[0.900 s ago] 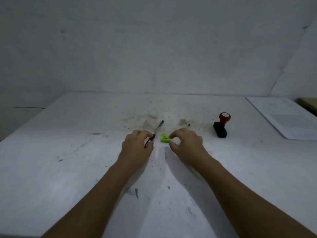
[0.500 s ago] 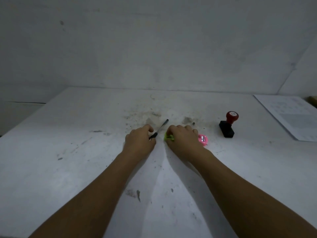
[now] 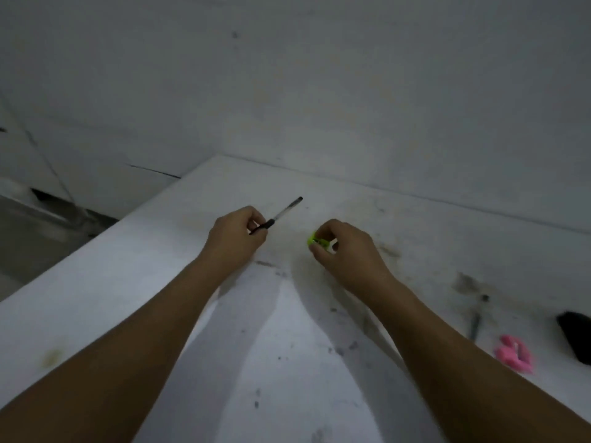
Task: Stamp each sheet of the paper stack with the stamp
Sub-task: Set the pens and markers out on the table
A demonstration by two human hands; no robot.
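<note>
My left hand (image 3: pixel 235 238) grips a pen (image 3: pixel 277 215) with a clear barrel and black cap, its far end pointing up and to the right over the white table (image 3: pixel 137 282). My right hand (image 3: pixel 347 251) pinches a small lime-green clip-like object (image 3: pixel 316 240) just above the tabletop. The stamp's black base (image 3: pixel 575 337) shows only partly at the right edge; its red knob is out of frame. The paper stack is not in view.
A small pink object (image 3: pixel 515 353) lies on the table at the right, near the stamp. A thin dark pin-like item (image 3: pixel 478 318) lies beside it. The table's left edge runs diagonally, with floor beyond it. A white wall stands behind.
The view has swung left, so the stamp slid to the right edge and the paper left the frame. Both hands moved left with the pen and green object; the pink object stayed behind.
</note>
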